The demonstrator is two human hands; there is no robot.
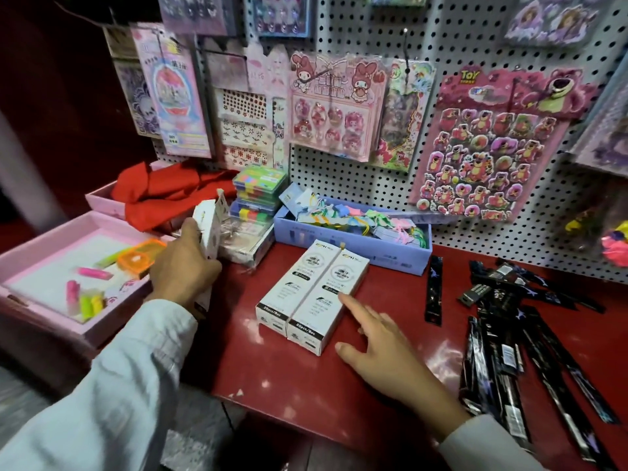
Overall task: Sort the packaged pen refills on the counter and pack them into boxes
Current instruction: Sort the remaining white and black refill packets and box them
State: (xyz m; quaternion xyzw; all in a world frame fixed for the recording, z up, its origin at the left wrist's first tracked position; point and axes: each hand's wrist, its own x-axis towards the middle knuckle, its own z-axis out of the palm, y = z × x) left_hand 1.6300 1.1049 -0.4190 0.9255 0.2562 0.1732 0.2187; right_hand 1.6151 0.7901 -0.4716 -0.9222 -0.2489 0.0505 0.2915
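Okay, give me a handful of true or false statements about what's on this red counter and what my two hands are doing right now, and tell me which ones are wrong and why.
1. Two white boxes lie side by side on the red counter. True.
2. The left hand is empty. False: it grips a third white box, held upright.
3. The right hand touches the nearer box with straight fingers. True.
4. The black refill packets are stacked inside the blue tray. False: they lie loose on the counter to the right.
5. The pink tray at left holds small coloured items. True.
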